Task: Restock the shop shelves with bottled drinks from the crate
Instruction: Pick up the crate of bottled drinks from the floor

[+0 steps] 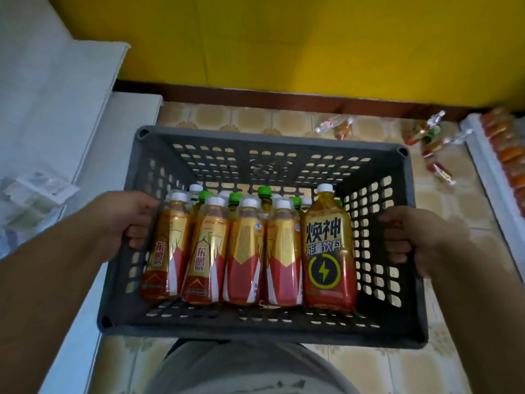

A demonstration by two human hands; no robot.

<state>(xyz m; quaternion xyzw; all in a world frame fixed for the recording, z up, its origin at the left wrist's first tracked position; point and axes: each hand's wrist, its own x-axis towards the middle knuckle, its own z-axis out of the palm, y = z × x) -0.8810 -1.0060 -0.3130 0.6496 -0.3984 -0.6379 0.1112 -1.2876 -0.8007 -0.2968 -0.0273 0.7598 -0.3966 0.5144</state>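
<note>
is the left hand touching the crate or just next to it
Touching. The head view shows the left hand with its fingers curled through a slot in the grey crate's left wall, gripping it.

Yellow wall, tiled floor, white cabinet (left side), loose snack packets near the skirting

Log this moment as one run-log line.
carry | left hand, right hand grip crate sides | bottles inside | above tiled floor
</note>
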